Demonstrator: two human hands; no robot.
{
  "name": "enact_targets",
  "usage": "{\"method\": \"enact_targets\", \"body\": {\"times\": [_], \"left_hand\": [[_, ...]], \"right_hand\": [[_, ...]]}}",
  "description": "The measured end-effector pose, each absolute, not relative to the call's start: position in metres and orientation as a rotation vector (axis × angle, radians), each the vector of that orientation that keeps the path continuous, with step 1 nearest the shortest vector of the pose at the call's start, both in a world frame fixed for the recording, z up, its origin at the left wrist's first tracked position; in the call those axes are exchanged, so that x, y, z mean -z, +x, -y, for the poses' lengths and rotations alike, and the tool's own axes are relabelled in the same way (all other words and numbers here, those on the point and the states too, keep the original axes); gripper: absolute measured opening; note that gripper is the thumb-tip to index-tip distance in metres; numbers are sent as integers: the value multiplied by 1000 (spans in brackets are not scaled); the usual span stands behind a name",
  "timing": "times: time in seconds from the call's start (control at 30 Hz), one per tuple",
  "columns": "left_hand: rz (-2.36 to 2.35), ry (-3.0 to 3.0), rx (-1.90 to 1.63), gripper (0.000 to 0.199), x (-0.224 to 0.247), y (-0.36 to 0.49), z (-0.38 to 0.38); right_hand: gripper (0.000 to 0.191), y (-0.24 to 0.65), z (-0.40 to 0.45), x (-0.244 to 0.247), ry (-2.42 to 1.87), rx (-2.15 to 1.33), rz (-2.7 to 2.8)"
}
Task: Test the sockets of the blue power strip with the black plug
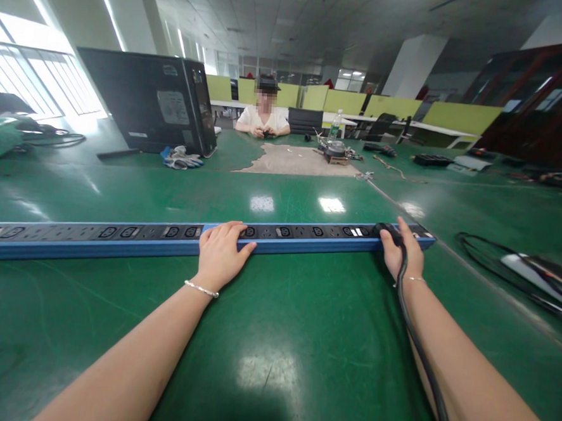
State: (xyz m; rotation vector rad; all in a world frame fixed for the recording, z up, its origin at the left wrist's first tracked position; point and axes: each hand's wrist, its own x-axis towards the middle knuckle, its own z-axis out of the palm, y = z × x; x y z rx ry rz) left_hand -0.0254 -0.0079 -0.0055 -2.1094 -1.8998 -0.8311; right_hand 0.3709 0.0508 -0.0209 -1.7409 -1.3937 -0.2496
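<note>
A long blue power strip with a black face and several sockets lies across the green table from the left edge to the right of centre. My left hand grips it near the middle, fingers over the top and thumb along the front side. Close to the strip's right end, my right hand is closed around a black plug held against the socket face. How deep the plug sits in a socket cannot be made out. Its thick black cord runs down along my right forearm.
A black computer case stands at the back left, with gloves beside it. Across the table sits a person holding a small dark object. A bottle stands behind metal parts. Coiled black cables lie right.
</note>
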Motion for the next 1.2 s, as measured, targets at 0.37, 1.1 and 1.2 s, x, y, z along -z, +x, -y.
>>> {"method": "enact_targets", "body": {"times": [0.37, 1.1, 1.2], "left_hand": [[1913, -2116, 835, 39, 4, -25, 8], [1902, -2120, 851, 37, 4, -24, 9], [1895, -2114, 851, 37, 4, -24, 9]], "right_hand": [[45, 369, -47, 14, -1724, 101, 1441], [46, 368, -55, 22, -1724, 178, 1280], [47, 365, -56, 16, -1659, 220, 1189]]}}
